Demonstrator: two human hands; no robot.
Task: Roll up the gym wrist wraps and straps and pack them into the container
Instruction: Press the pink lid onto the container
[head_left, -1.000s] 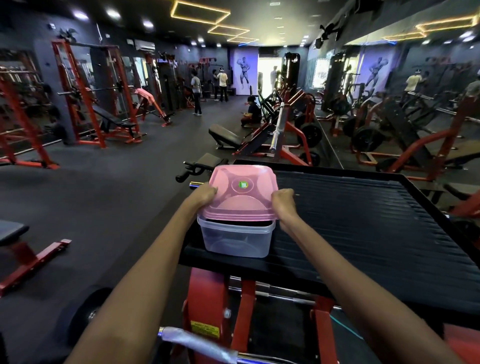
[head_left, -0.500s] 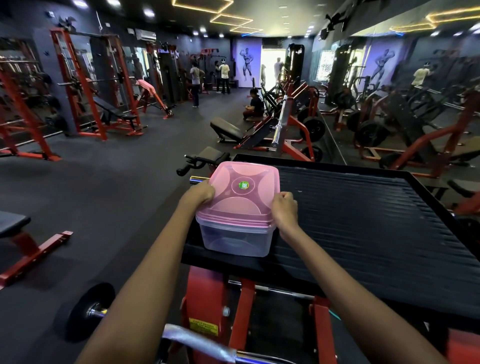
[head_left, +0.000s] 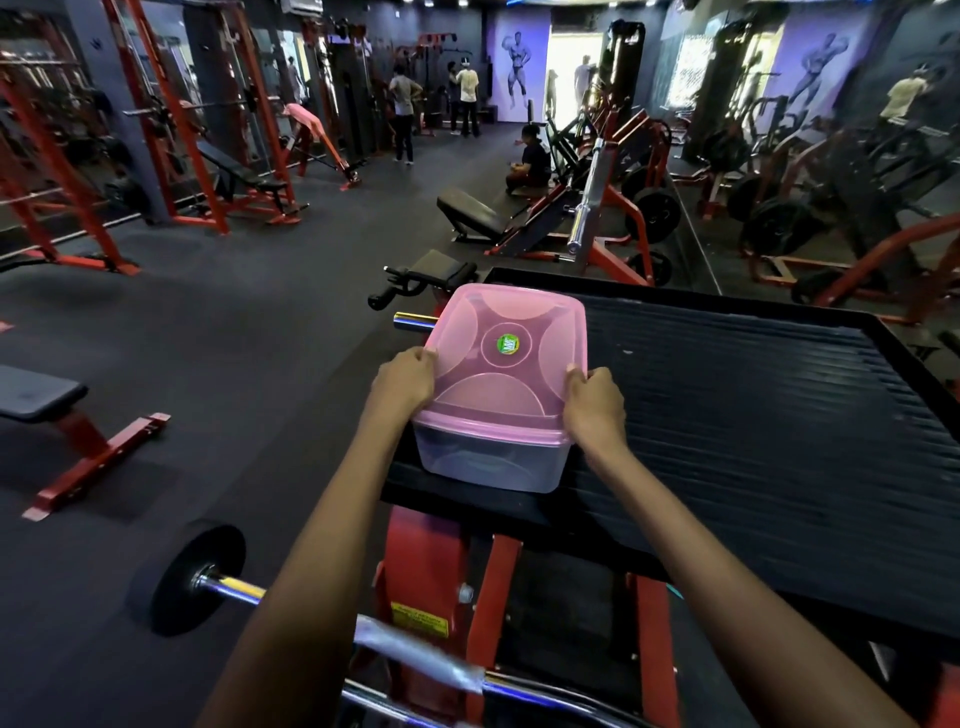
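Head view: your two hands grasp the lidded box at the platform's near-left corner.

Head view: the box (head_left: 488, 460), clear-walled, stands on the black ribbed platform (head_left: 753, 415) by its left edge, close to the near edge. The pink lid (head_left: 506, 364) sits on top of it and bears a round green sticker (head_left: 508, 344) at its centre. Your left hand (head_left: 402, 382) clasps the lid's left rim, fingers curled over the edge. Your right hand (head_left: 595, 402) clasps the right rim likewise, thumb on the lid's top. What the box contains cannot be told through its wall. Beneath the platform shows a red frame (head_left: 426, 566). To the lower left a barbell (head_left: 208, 579) lies on the dark floor, and a bench (head_left: 36, 392) stands at the far left.
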